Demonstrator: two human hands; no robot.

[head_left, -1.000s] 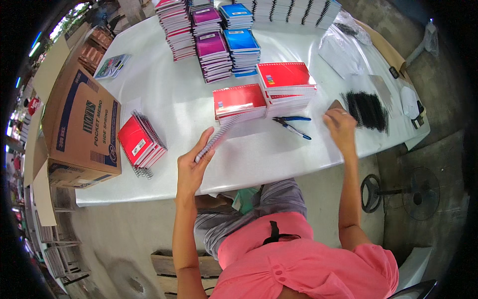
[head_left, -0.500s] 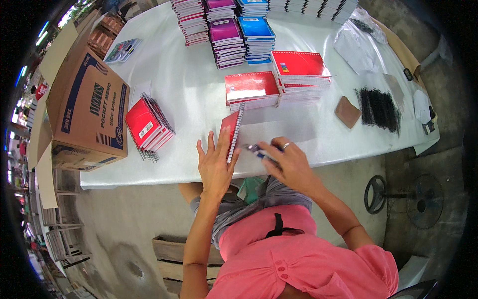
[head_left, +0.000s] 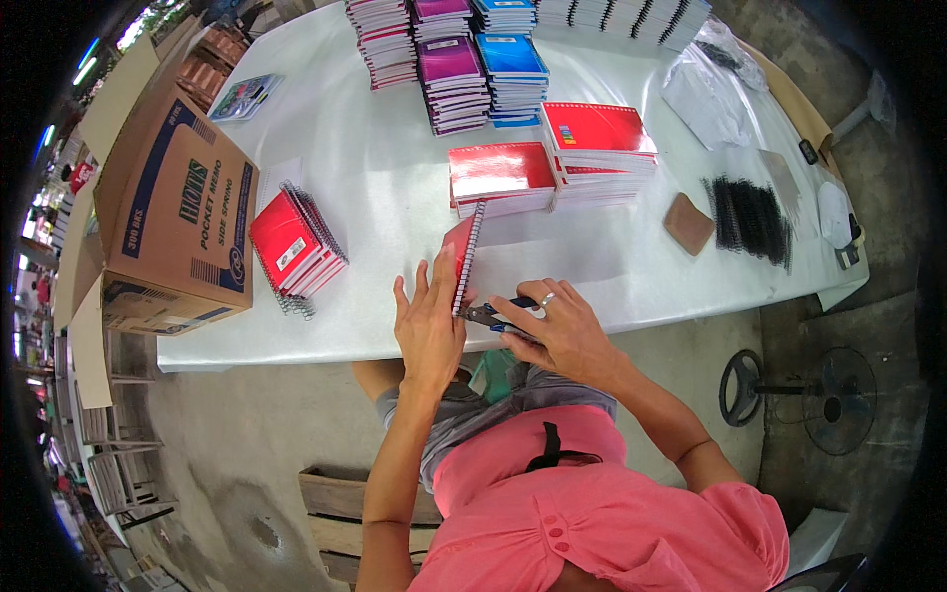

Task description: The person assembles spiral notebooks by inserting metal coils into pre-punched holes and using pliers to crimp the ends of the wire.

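Note:
A small red spiral notebook (head_left: 458, 243) stands tilted on the white table, its coil along the right edge. My left hand (head_left: 430, 321) grips it from the left, fingers spread over the cover and the thumb behind. In my right hand (head_left: 570, 333) is a pair of pliers (head_left: 481, 315) with dark blue handles. The jaws meet the near end of the coil. Just beyond the notebook lie a low stack of red notebooks (head_left: 501, 170) and a taller red stack (head_left: 598, 133), both without coils that I can see.
To the left, coiled red notebooks (head_left: 288, 247) are piled beside an open cardboard box (head_left: 178, 217). Purple notebooks (head_left: 452, 61) and blue notebooks (head_left: 513, 56) stand stacked at the back. Loose black coils (head_left: 752, 222) and a brown pad (head_left: 689, 224) lie on the right. A fan (head_left: 834, 403) stands beyond the table.
My right hand has brought the pliers left and nearer to me, from beside the notebook onto the lower end of its coil. My left hand keeps its hold.

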